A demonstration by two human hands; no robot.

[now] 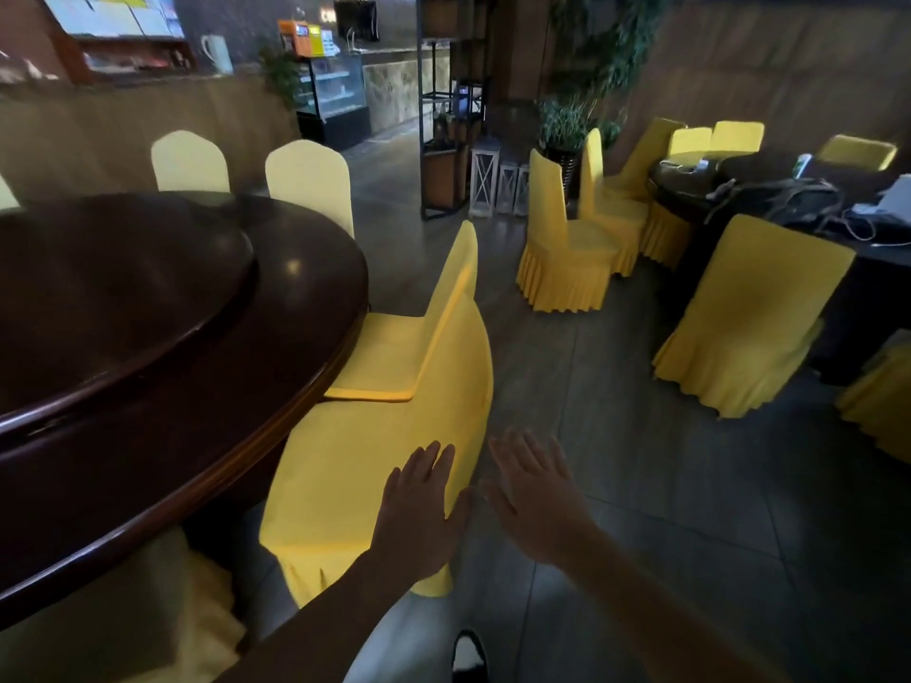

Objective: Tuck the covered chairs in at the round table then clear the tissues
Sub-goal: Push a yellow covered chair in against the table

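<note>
dim dining room: nearest covered chair [384,465] sits against the round counter [162,347]. left hand [419,510] flat on its back, right hand [535,500] open, empty. loose fabric could slip, skewing the push.

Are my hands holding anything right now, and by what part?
Nothing is held. The left hand lies open against the yellow chair back; the right hand is open beside it.

A dark round wooden table [305,268] carried a raised turntable [123,288] at its middle, both bare and glossy. The grey tiled floor [665,485] bore yellow-covered chairs: one [384,436] drawn up against the table's edge, others [567,248] standing well apart.
</note>
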